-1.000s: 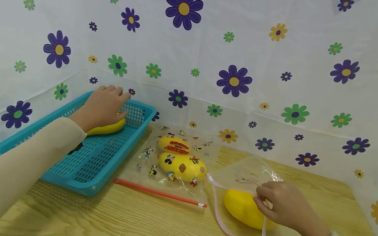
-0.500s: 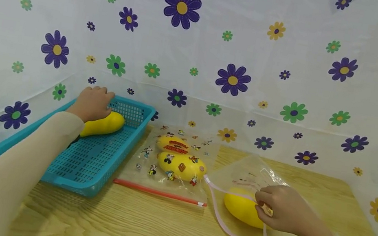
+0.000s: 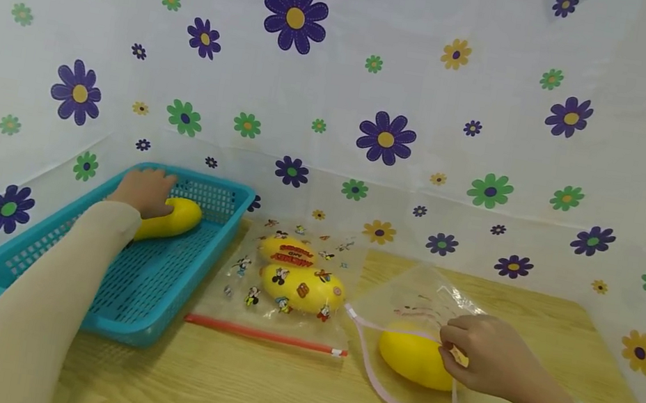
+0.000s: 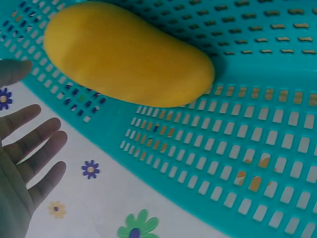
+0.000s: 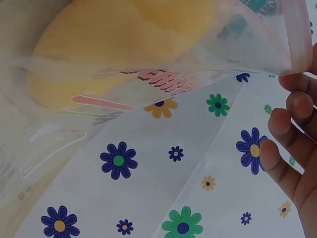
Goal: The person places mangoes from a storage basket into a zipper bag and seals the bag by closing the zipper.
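Observation:
A smooth yellow mango (image 3: 183, 218) lies in the turquoise plastic basket (image 3: 135, 327) on the left. My left hand (image 3: 143, 191) is over the basket's far left side and hides the mango's left part in the head view. In the left wrist view, the spread fingers (image 4: 42, 141) of that hand stand apart from the mango, beside the basket wall. On the right, my right hand (image 3: 485, 354) pinches the mouth of a clear zip bag (image 3: 393, 399) between thumb and fingers, holding it raised. Another yellow mango (image 3: 415, 360) is inside this bag with the pink strip.
Between basket and open bag lies a second clear bag (image 3: 224, 306), printed with cartoon figures and fitted with a red slider strip (image 3: 266, 336). It holds two yellow mangoes (image 3: 303, 288). A white flowered sheet (image 3: 340, 91) hangs behind the wooden table (image 3: 242, 393).
My left hand has moved left along the mango in the basket, uncovering its right part. The right hand keeps its pinch on the bag. The head view has turned slightly.

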The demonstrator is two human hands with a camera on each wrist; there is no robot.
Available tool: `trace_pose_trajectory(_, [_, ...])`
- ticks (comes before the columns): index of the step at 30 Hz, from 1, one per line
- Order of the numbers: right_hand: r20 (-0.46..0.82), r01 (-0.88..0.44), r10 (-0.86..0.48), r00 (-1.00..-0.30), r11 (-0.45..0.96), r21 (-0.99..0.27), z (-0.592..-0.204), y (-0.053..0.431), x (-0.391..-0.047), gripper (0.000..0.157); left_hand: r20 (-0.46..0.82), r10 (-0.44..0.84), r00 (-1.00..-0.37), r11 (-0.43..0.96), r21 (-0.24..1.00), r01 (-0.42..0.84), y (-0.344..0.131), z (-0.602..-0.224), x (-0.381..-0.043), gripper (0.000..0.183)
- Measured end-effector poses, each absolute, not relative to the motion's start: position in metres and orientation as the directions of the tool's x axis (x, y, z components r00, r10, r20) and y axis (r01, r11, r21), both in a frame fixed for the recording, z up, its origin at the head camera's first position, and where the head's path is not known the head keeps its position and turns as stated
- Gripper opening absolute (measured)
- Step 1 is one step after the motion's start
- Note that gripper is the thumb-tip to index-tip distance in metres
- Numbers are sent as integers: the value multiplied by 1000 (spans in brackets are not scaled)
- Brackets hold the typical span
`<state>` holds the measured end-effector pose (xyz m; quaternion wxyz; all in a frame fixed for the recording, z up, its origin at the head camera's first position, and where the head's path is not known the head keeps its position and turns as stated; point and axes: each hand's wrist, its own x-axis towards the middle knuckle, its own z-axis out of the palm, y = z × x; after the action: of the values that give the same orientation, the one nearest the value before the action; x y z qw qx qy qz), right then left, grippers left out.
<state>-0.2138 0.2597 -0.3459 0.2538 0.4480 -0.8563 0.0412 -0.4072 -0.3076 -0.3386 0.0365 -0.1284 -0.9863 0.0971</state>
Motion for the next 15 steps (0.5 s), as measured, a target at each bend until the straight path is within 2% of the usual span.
trace_pose_trajectory(7, [484,-790,-745,-460,591,160,-346,264,-215,22,24,220,-975,969,-123,216,-313,-352,-413,69])
trace_pose_trajectory(15, [491,-799,-745,-452,582,148,-343,266,-216,21,11,204,-979,973,-110,202,-322,-368,-416,77])
